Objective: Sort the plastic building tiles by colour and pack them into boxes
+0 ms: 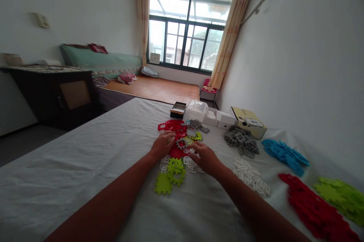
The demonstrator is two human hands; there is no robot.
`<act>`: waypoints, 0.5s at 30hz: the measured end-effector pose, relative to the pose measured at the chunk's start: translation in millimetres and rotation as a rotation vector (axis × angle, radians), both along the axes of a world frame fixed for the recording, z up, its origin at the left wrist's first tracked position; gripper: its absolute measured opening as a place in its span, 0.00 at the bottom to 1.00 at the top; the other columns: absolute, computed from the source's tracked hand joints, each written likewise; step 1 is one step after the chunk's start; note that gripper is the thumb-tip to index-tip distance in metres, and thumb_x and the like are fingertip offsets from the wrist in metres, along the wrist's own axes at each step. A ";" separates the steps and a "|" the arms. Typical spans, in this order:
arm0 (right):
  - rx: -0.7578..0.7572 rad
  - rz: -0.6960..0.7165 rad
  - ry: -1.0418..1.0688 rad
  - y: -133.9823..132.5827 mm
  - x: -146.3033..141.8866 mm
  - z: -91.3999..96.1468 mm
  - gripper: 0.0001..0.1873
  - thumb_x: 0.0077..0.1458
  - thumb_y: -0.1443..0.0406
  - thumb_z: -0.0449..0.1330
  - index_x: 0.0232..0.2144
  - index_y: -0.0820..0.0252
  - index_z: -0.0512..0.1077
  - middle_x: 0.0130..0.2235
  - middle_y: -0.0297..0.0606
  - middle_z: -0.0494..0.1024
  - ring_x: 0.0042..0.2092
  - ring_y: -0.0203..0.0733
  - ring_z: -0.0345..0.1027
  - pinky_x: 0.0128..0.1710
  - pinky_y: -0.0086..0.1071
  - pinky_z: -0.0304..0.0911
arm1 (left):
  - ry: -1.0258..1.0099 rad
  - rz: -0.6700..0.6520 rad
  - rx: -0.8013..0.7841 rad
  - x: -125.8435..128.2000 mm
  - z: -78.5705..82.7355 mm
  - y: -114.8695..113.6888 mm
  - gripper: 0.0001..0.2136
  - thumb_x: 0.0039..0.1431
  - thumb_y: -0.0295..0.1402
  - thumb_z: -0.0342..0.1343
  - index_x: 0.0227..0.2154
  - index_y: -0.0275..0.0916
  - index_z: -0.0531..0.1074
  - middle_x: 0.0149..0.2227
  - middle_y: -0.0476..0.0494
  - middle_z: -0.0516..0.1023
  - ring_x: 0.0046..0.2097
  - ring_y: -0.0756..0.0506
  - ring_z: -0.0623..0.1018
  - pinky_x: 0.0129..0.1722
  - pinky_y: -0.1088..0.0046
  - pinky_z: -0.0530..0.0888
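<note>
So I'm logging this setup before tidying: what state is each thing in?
mixed tiles, loose heap under both hands
left hand, palm down, resting on heap
right hand, palm down, grip unclear
grey tiles, one-colour pile
blue tiles, one-colour pile
clear box, lid on
dark box, open
curtains, drawn back

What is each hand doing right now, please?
Left hand: palm down on the red tiles; grip cannot be told.
Right hand: fingertips on the white tiles; grip cannot be told.
</note>
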State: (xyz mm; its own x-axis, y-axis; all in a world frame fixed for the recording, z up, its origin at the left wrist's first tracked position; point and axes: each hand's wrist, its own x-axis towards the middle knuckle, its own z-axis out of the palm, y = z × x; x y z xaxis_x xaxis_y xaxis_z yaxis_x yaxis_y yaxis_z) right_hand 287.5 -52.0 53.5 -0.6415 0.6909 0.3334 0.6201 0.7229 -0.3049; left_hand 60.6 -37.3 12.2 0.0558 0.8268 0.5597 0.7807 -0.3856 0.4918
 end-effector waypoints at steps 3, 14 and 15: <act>0.142 0.107 -0.057 -4.2 -22.5 -11.5 0.18 0.57 0.61 0.56 0.50 0.53 0.68 0.50 0.38 0.72 0.50 0.44 0.63 0.51 0.38 0.58 | -0.005 -0.001 -0.004 -0.1 0.2 0.1 0.12 0.58 0.31 0.48 0.38 0.38 0.76 0.44 0.42 0.76 0.49 0.44 0.73 0.53 0.63 0.68; 0.345 0.192 -0.183 -1.3 -19.3 -19.3 0.09 0.58 0.65 0.55 0.41 0.52 0.72 0.48 0.33 0.74 0.43 0.40 0.64 0.45 0.36 0.61 | 0.027 -0.036 -0.010 -0.1 -2.1 1.5 0.11 0.57 0.31 0.48 0.36 0.39 0.76 0.42 0.42 0.77 0.47 0.44 0.74 0.52 0.64 0.69; 0.361 0.185 -0.176 -2.9 -19.5 -19.6 0.08 0.58 0.64 0.55 0.40 0.52 0.72 0.48 0.33 0.74 0.43 0.41 0.64 0.45 0.37 0.61 | 0.031 -0.039 -0.013 -0.1 -1.7 1.4 0.11 0.57 0.31 0.48 0.36 0.39 0.76 0.42 0.42 0.77 0.47 0.44 0.74 0.52 0.64 0.69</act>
State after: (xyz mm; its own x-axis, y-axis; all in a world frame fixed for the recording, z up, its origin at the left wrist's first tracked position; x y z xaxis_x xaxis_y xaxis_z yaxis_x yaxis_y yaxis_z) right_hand 268.1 -54.9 34.0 -0.8122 0.4182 0.4068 0.4901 0.8673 0.0869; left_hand 60.5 -35.9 10.5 0.1055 0.8308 0.5465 0.7799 -0.4101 0.4728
